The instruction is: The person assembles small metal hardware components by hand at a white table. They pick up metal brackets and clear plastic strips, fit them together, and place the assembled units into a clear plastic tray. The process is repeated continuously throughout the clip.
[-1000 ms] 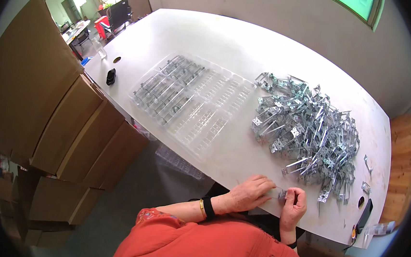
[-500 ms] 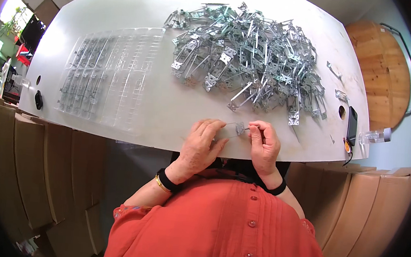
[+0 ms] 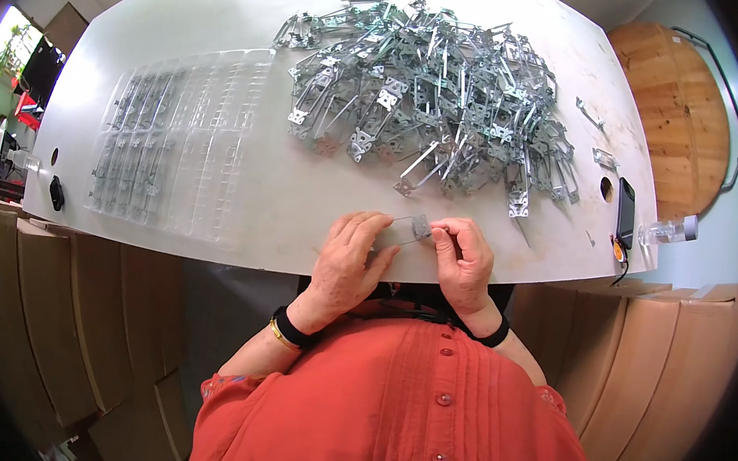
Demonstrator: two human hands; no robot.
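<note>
Near the front edge of the white table, a small metal bracket [image 3: 420, 227] with thin wire-like arms is held between both hands. My left hand [image 3: 349, 252] is closed around the ends of its thin arms. At the plate end, my right hand [image 3: 465, 262] pinches with thumb and forefinger; any small part between those fingertips is hidden. Beyond the hands lies a large heap of similar metal brackets [image 3: 449, 89]. To the left, a clear plastic tray [image 3: 221, 132] holds rows of metal parts in its left compartments.
At the table's right side are a loose bracket [image 3: 590, 114], a small clear-and-metal piece [image 3: 604, 158], a round hole, a black phone [image 3: 626, 213] and a clear bottle [image 3: 668, 230]. A small black object [image 3: 57, 193] lies at the left edge. Cardboard boxes [image 3: 639, 373] flank me.
The bracket's plate has turned between my hands and now shows its face more. My right fingertips sit closer against it. The whole view has shifted slightly.
</note>
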